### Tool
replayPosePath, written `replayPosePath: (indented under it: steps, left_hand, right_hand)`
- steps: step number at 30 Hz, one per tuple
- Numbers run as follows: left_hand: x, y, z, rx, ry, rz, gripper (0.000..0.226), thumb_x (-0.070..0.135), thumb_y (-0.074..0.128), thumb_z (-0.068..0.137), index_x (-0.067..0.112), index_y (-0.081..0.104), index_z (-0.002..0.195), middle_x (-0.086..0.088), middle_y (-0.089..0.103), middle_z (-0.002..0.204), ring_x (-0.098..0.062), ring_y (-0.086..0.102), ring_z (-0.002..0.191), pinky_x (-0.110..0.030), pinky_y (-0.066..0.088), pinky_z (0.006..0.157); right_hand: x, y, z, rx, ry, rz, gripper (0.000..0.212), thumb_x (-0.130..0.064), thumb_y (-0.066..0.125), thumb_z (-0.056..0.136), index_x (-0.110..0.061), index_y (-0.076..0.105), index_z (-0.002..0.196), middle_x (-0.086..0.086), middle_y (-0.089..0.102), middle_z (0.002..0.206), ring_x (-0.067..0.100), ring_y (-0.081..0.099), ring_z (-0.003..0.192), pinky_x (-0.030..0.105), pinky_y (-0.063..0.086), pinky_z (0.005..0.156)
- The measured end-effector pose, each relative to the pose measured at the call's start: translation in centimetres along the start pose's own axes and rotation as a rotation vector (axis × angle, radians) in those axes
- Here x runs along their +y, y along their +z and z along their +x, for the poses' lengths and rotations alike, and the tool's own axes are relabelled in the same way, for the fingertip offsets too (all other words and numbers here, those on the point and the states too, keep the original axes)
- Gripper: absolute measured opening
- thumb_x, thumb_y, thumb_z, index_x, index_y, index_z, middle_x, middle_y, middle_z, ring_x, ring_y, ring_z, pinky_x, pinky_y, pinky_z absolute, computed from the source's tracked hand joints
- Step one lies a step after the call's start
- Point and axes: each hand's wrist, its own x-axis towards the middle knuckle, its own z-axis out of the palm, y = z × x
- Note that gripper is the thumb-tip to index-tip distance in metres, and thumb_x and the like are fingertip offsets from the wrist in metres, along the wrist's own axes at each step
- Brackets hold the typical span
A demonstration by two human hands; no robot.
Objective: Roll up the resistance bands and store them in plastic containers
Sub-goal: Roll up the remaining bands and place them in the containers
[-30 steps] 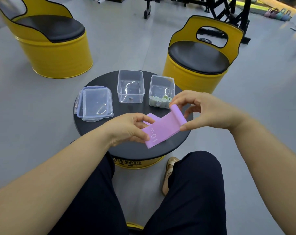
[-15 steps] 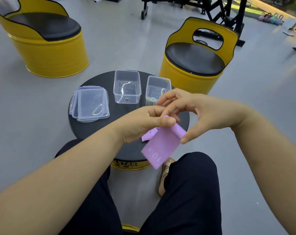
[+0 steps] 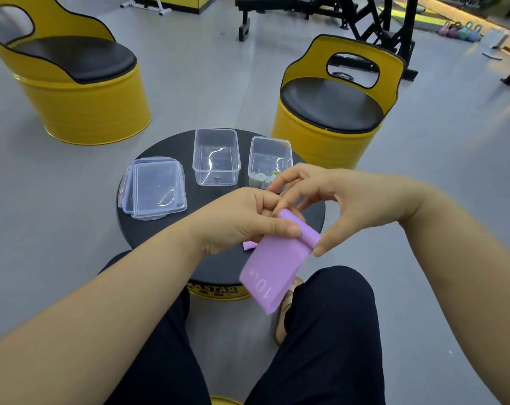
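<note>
Left hand (image 3: 242, 220) has shifted up; with right hand (image 3: 350, 206) it pinches the band (image 3: 271, 267) roll. Seemingly soft, it hangs limp toward 6 o'clock; hold the roll's ends.

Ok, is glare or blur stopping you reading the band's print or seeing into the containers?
Head view: purple band sharp, its 10 LB print legible; glare streaks on the middle container and the lids; contents of the right container small, partly behind the right hand.
</note>
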Motion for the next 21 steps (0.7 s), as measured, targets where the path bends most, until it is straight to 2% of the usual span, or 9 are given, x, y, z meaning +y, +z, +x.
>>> replayPosePath:
  steps: [2, 4, 5, 7, 9, 11, 16, 19, 21]
  left_hand:
    - [0.1, -0.1, 0.0, 0.047, 0.013, -0.015, 0.011, 0.018, 0.072, 0.069, 0.024, 0.075, 0.079, -0.004, 0.071, 0.081, -0.014, 0.067, 0.08, -0.028, 0.055, 0.075]
    - [0.3, -0.1, 0.0, 0.122, 0.033, -0.044, 0.015, 0.018, 0.079, 0.068, 0.02, 0.073, 0.082, -0.009, 0.072, 0.084, -0.018, 0.067, 0.082, -0.032, 0.054, 0.077]
    - [0.4, -0.1, -0.1, 0.161, 0.049, -0.066, 0.019, 0.019, 0.08, 0.066, 0.018, 0.072, 0.084, -0.009, 0.073, 0.085, -0.018, 0.067, 0.081, -0.031, 0.055, 0.075]
    - [0.5, 0.0, 0.0, 0.249, 0.093, -0.1, 0.026, 0.022, 0.074, 0.063, 0.016, 0.069, 0.087, -0.007, 0.074, 0.084, -0.017, 0.069, 0.079, -0.028, 0.055, 0.07]
    - [0.6, 0.2, 0.1, 0.334, 0.128, -0.124, 0.026, 0.022, 0.072, 0.062, 0.018, 0.068, 0.088, -0.006, 0.074, 0.085, -0.017, 0.069, 0.079, -0.028, 0.057, 0.07]
    - [0.7, 0.4, 0.3, 0.388, 0.149, -0.13, 0.025, 0.02, 0.072, 0.065, 0.017, 0.067, 0.09, -0.007, 0.074, 0.086, -0.018, 0.069, 0.08, -0.031, 0.056, 0.074]
    - [1.0, 0.7, 0.4, 0.459, 0.212, -0.139, 0.03, 0.019, 0.072, 0.063, 0.016, 0.065, 0.092, -0.006, 0.075, 0.084, -0.017, 0.07, 0.08, -0.028, 0.057, 0.072]
    - [0.9, 0.9, 0.3, 0.503, 0.238, -0.129, 0.022, 0.007, 0.073, 0.07, 0.018, 0.066, 0.088, -0.004, 0.074, 0.08, -0.015, 0.07, 0.075, -0.025, 0.056, 0.068]
    - [0.9, 0.9, 0.2, 0.527, 0.24, -0.122, 0.024, -0.001, 0.072, 0.074, 0.019, 0.067, 0.086, -0.002, 0.074, 0.079, -0.014, 0.07, 0.075, -0.023, 0.055, 0.067]
  right_hand:
    - [0.2, -0.1, -0.2, 0.046, 0.012, 0.012, 0.065, -0.033, 0.081, 0.062, -0.041, 0.055, 0.121, -0.02, 0.039, 0.136, 0.002, 0.043, 0.126, 0.024, 0.044, 0.1]
    - [0.6, -0.1, -0.6, 0.134, 0.048, 0.133, 0.073, -0.03, 0.083, 0.063, -0.041, 0.048, 0.126, -0.022, 0.046, 0.131, 0.006, 0.052, 0.118, 0.025, 0.048, 0.095]
    - [0.9, 0.2, -0.7, 0.199, 0.064, 0.236, 0.071, -0.027, 0.082, 0.064, -0.037, 0.048, 0.125, -0.019, 0.052, 0.128, 0.008, 0.058, 0.112, 0.026, 0.051, 0.091]
    - [1.4, 1.2, -0.6, 0.384, 0.067, 0.421, 0.052, -0.027, 0.074, 0.071, -0.029, 0.055, 0.119, -0.005, 0.063, 0.118, 0.014, 0.065, 0.099, 0.028, 0.053, 0.084]
    - [1.4, 2.6, -0.1, 0.596, 0.062, 0.532, 0.038, -0.04, 0.066, 0.077, -0.022, 0.061, 0.109, 0.011, 0.068, 0.1, 0.024, 0.066, 0.086, 0.03, 0.056, 0.079]
    - [1.2, 3.7, 0.5, 0.742, 0.072, 0.618, 0.039, -0.048, 0.059, 0.077, -0.017, 0.063, 0.101, 0.013, 0.066, 0.084, 0.022, 0.065, 0.075, 0.026, 0.057, 0.072]
    - [0.2, 4.9, 1.5, 0.881, 0.062, 0.64, 0.04, -0.045, 0.055, 0.073, -0.01, 0.066, 0.089, -0.004, 0.068, 0.071, 0.01, 0.063, 0.065, 0.026, 0.055, 0.065]
    - [0.1, 5.1, 1.7, 0.924, 0.072, 0.607, 0.035, -0.042, 0.058, 0.076, -0.011, 0.069, 0.085, 0.005, 0.069, 0.075, 0.015, 0.062, 0.069, 0.039, 0.054, 0.07]
    - [0.0, 5.2, 1.7, 0.937, 0.071, 0.6, 0.024, -0.035, 0.06, 0.079, -0.014, 0.07, 0.086, 0.007, 0.071, 0.082, 0.017, 0.063, 0.074, 0.041, 0.054, 0.073]
